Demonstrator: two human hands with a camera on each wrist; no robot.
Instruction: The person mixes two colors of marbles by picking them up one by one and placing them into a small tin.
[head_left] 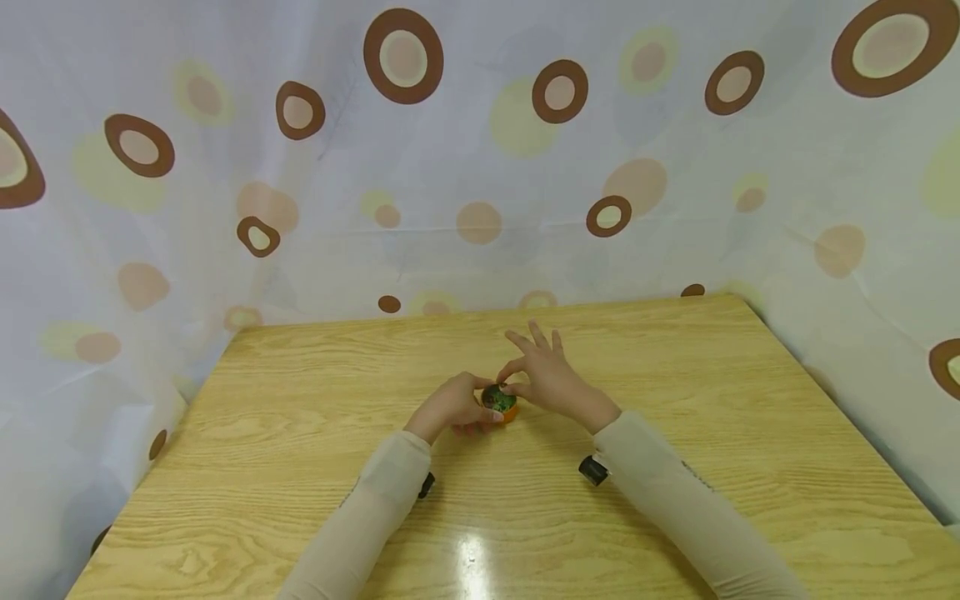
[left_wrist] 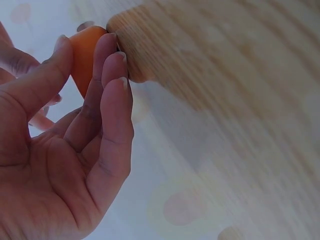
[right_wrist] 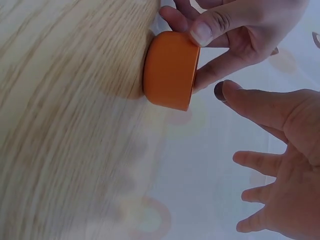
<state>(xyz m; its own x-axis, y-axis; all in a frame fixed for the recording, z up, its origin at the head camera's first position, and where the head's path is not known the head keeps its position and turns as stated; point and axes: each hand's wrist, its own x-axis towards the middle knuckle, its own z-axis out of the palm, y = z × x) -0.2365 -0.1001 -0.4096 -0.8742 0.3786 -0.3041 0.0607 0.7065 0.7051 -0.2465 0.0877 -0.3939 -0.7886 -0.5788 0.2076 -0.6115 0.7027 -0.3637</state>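
Observation:
A small orange round pot (head_left: 504,407) with a dark green top sits at the middle of the wooden table (head_left: 300,467). My left hand (head_left: 480,400) grips the pot from the left, thumb on one side and fingers on the other. The left wrist view shows this hand (left_wrist: 86,42) clasping the orange pot (left_wrist: 84,65). My right hand (head_left: 512,387) pinches at the pot's top with thumb and index finger, the other fingers spread. In the right wrist view the pot (right_wrist: 170,70) rests on the table, and a small dark piece (right_wrist: 218,90) shows at the right hand's fingertip (right_wrist: 235,95).
A white curtain (head_left: 480,208) printed with brown and yellow circles hangs close behind the table and along both sides. Black wrist cameras (head_left: 592,471) sit under both sleeves. The table's right edge (head_left: 847,417) runs near the curtain.

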